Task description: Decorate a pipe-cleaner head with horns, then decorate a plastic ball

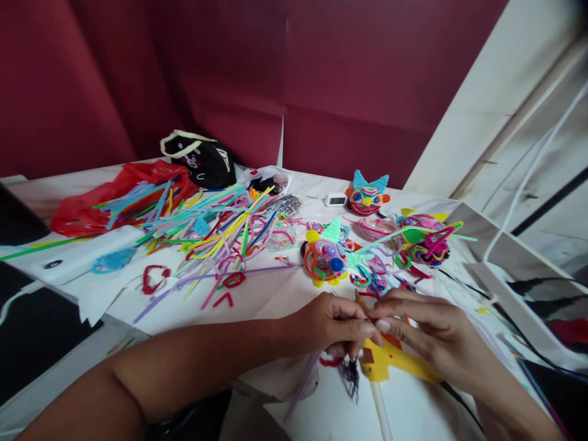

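In the head view, I see the left hand (340,327) closed, apparently pinching a dark stringy tuft (350,378) that trails below it over the near table (413,419). The right hand (427,324) curls in, fingertips meeting the left's; its hold I can't tell. I judge this step fingertip shaping; next calls for a steady pinch, clear of the yellow glue gun (377,365) beneath.

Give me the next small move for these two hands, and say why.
I'd probably shift the left hand and right hand together, slightly leftward, off the yellow glue gun. In this view their fingertips meet over it, and dark strands show beside it, just below the left fingers, so they could snag. What the fingertips pinch is hidden.
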Available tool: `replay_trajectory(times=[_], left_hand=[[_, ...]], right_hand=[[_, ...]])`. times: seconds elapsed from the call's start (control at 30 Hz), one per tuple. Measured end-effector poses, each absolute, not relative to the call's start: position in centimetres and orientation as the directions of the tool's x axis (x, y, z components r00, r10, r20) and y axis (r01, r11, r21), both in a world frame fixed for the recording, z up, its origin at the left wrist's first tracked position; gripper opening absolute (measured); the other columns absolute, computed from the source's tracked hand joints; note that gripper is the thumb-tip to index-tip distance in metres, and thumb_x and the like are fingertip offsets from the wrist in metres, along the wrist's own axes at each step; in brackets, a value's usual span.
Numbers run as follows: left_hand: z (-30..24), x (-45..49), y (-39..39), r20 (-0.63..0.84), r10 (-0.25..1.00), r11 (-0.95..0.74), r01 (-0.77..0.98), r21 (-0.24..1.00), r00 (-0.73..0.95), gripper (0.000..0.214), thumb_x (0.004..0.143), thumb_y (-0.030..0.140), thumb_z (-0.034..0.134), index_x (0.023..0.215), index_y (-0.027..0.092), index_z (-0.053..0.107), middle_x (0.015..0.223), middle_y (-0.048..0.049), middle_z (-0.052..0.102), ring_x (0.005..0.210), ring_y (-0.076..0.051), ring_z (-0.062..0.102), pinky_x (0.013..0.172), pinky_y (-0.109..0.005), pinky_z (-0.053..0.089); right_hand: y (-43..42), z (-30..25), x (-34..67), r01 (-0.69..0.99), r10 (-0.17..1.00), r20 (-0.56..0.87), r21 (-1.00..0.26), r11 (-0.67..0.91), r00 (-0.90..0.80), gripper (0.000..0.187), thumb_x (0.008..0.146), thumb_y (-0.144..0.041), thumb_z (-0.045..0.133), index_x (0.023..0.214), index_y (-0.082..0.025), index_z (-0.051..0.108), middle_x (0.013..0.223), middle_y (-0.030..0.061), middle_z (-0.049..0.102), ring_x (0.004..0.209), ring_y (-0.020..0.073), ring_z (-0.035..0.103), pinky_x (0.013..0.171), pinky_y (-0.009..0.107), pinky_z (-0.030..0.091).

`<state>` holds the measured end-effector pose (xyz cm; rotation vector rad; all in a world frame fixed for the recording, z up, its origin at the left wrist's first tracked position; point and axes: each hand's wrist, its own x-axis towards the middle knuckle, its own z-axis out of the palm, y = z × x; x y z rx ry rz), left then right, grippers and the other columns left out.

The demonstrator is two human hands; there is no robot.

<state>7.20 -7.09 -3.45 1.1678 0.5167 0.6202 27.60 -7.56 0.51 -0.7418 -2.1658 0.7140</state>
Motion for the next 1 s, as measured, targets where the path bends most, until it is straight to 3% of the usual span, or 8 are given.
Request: replay_trajectory(times=[0.13, 0.33, 0.63, 0.8, 1.0], left_hand=[[-3.1, 7.1, -7.3, -0.056, 0.677, 0.245, -0.154, 0.957, 0.734, 0.034, 0.084, 0.043, 0.066, 0.087, 0.010, 0.067, 0.056, 0.0032, 0.056, 0.037, -0.001, 0.038, 0.037, -0.017, 0.025], [-3.0, 7.4, -7.4, -0.030, 0.800, 0.181, -0.192, 0.965, 0.600, 0.032, 0.080, 0.044, 0.068, 0.085, 0.012, 0.064, 0.051, 0.0063, 0.052, 0.039, -0.002, 0.038, 0.040, -0.017, 0.028], [-3.5, 7.6, -7.1, 0.019, 0.879, 0.079, -0.185, 0.979, 0.477, 0.026, 0.076, 0.038, 0.070, 0.080, 0.014, 0.059, 0.049, 0.0069, 0.051, 0.041, -0.004, 0.043, 0.043, -0.018, 0.033], [-3.5, 7.7, -7.4, 0.077, 0.888, 0.012, -0.190, 0.982, 0.453, 0.026, 0.076, 0.038, 0.070, 0.081, 0.015, 0.059, 0.049, 0.0074, 0.049, 0.041, -0.005, 0.043, 0.043, -0.019, 0.033], [-3.3, 7.6, -7.6, 0.080, 0.898, -0.025, -0.130, 0.991, 0.433, 0.024, 0.078, 0.037, 0.068, 0.079, 0.014, 0.061, 0.050, 0.0079, 0.043, 0.045, -0.004, 0.032, 0.044, -0.020, 0.022]], right_hand=[[-7.6, 0.7, 27.5, 0.342, 0.675, 0.458, -0.615, 0.710, -0.578, 0.014, 0.093, -0.020, 0.058, 0.089, -0.027, 0.069, 0.081, -0.0031, 0.070, 0.071, 0.0087, 0.066, 0.064, 0.015, 0.050], [-7.6, -0.4, 27.6, 0.483, 0.678, 0.467, -0.478, 0.734, -0.568, 0.006, 0.097, -0.023, 0.053, 0.094, -0.027, 0.058, 0.083, -0.0035, 0.066, 0.074, 0.0088, 0.064, 0.066, 0.018, 0.048], [-7.8, -1.3, 27.0, 0.530, 0.570, 0.562, -0.256, 0.809, -0.599, 0.017, 0.102, -0.027, 0.039, 0.095, -0.023, 0.054, 0.076, 0.0007, 0.058, 0.065, 0.0127, 0.057, 0.059, 0.025, 0.045], [-8.0, -1.7, 26.7, 0.531, 0.554, 0.594, -0.237, 0.814, -0.583, 0.020, 0.101, -0.022, 0.038, 0.085, -0.022, 0.051, 0.076, 0.0027, 0.057, 0.065, 0.0150, 0.054, 0.059, 0.029, 0.043], [-8.0, -1.5, 26.5, 0.518, 0.572, 0.556, -0.273, 0.811, -0.603, 0.013, 0.099, -0.016, 0.043, 0.089, -0.021, 0.049, 0.074, 0.0002, 0.056, 0.066, 0.0134, 0.052, 0.062, 0.028, 0.040]])
